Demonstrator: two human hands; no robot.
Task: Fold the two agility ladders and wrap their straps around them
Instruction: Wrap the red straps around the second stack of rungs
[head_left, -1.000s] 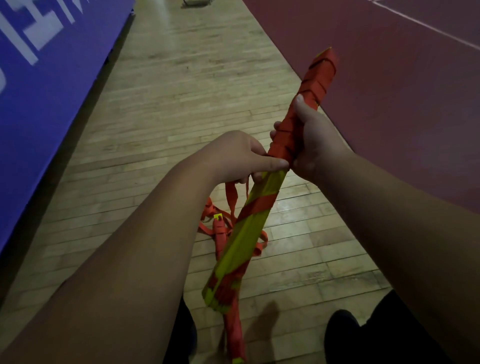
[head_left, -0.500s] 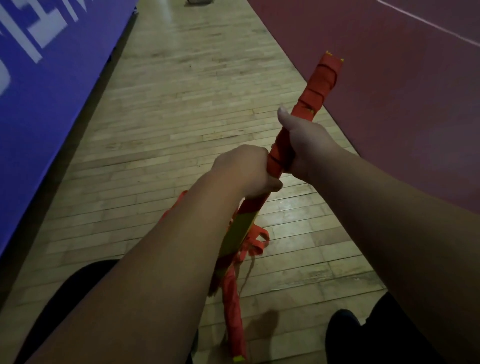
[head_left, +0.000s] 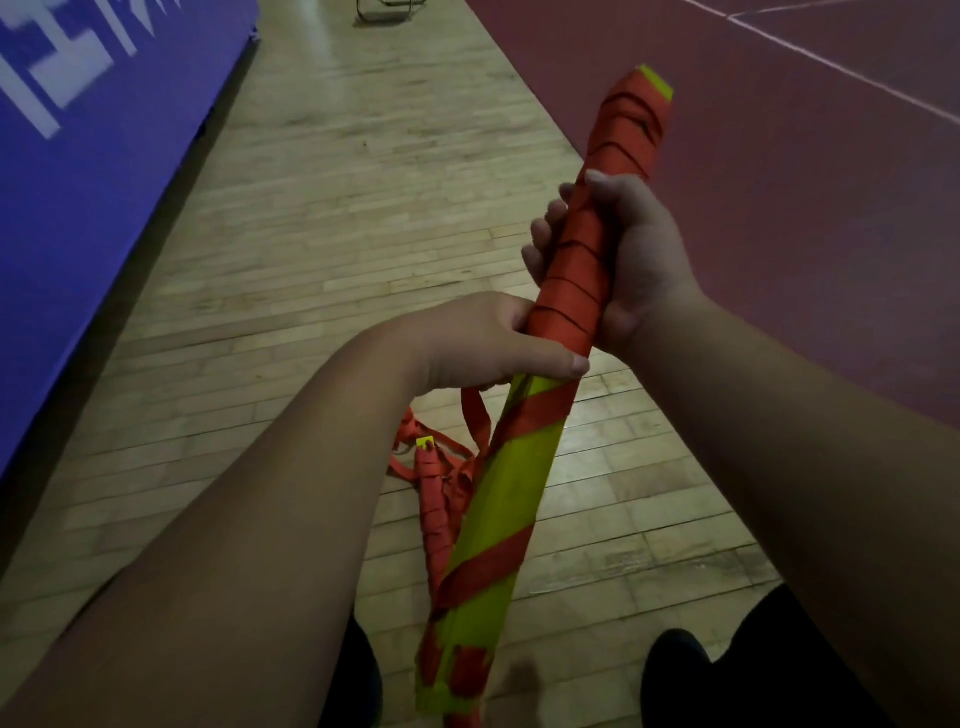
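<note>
A folded agility ladder (head_left: 511, 488), a long bundle of yellow-green rungs, slants from lower middle to upper right. Its upper half is tightly wound in orange strap; the lower half shows only a few spiral turns. My right hand (head_left: 631, 260) grips the wound upper part. My left hand (head_left: 498, 345) holds the bundle just below, thumb across the edge of the winding, with the loose orange strap (head_left: 478, 421) hanging from under it. A second ladder (head_left: 434, 499), wrapped in orange strap, lies on the floor below, partly hidden by the held bundle.
Pale wooden floorboards (head_left: 337, 218) run ahead. A blue padded wall with white lettering (head_left: 78, 145) lines the left. Dark red court surface with white lines (head_left: 779, 130) fills the right. Metal legs (head_left: 389, 10) stand at the far end. My dark shoe (head_left: 675, 670) is at the bottom.
My left hand has carried the strap another turn round the bundle and is back on top of it. The yellow-green lower half shows again.
</note>
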